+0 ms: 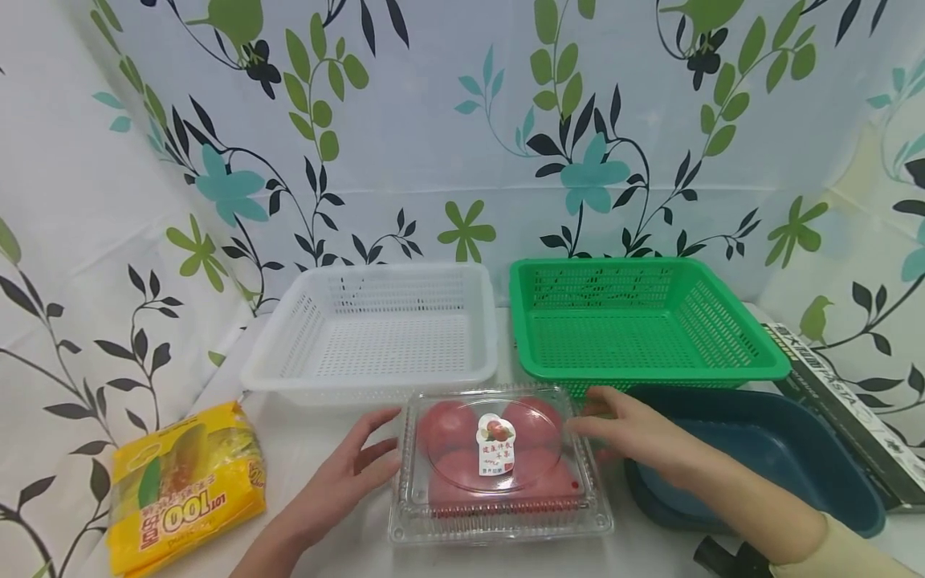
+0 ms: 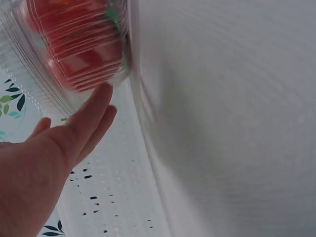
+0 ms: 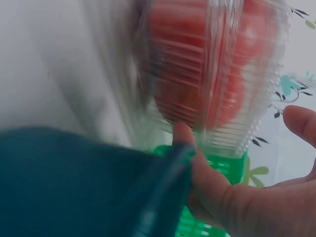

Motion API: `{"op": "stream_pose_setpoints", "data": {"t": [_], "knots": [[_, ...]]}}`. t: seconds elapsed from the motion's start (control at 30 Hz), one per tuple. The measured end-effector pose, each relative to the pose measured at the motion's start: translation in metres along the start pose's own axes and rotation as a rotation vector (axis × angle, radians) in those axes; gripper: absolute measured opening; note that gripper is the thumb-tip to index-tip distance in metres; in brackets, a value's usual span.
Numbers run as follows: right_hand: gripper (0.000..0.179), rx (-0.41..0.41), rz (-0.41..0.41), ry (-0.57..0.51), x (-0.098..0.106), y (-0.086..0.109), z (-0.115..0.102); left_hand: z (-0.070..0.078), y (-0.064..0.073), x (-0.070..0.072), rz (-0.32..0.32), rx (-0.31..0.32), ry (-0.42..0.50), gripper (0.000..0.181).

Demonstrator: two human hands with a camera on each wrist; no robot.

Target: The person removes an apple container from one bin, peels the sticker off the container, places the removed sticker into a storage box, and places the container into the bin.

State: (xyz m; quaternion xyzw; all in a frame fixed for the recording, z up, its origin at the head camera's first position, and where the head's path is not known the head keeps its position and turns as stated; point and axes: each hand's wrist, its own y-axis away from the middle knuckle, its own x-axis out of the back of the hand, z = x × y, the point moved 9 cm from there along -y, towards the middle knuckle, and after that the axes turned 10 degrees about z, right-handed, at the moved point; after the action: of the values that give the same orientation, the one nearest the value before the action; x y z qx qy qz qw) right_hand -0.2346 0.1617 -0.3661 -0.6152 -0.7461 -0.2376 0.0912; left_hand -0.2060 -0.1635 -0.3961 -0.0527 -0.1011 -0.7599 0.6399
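A clear plastic clamshell box [image 1: 531, 506] stands on the white table with its lid down. Several red, round, tomato-like fruits [image 1: 448, 425] are inside, under a white label [image 1: 495, 445] with a small fruit picture. On the box's left side is my left hand [image 1: 340, 482], fingers fairly straight; in the left wrist view a fingertip [image 2: 105, 91] meets the box wall. At the opposite side my right hand [image 1: 636, 433] has its fingers extended against the box. In the right wrist view one finger [image 3: 182, 136] touches the lower side, while the thumb [image 3: 301, 123] stands apart.
Behind the box are a white basket [image 1: 368, 381] and a green basket [image 1: 650, 373]. A dark blue tub [image 1: 766, 449] lies under my right forearm, beside a black pasta box [image 1: 853, 417]. A yellow packet [image 1: 188, 490] lies at left, a small black object [image 1: 730, 558] at the front right.
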Motion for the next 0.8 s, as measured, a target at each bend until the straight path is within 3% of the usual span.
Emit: {"op": "stream_pose_setpoints", "data": {"t": [0.1, 0.3, 0.37, 0.53, 0.8], "knots": [[0.082, 0.053, 0.037, 0.057, 0.008, 0.001, -0.009, 0.008, 0.000, 0.001, 0.057, -0.070, -0.054, 0.064], [0.076, 0.132, 0.058, 0.065, 0.017, 0.003, -0.028, 0.029, 0.001, -0.007, 0.101, -0.351, -0.154, 0.064], [0.074, 0.152, 0.054, 0.058, 0.016, 0.003, -0.034, 0.033, 0.002, -0.010, 0.128, -0.408, -0.196, 0.062], [0.068, 0.231, 0.040, 0.049, 0.010, 0.001, -0.048, 0.041, 0.004, -0.017, 0.213, -0.490, -0.306, 0.060], [0.065, 0.350, 0.030, 0.068, -0.002, -0.003, -0.063, 0.047, 0.002, -0.026, 0.262, -0.494, -0.410, 0.060]]}}
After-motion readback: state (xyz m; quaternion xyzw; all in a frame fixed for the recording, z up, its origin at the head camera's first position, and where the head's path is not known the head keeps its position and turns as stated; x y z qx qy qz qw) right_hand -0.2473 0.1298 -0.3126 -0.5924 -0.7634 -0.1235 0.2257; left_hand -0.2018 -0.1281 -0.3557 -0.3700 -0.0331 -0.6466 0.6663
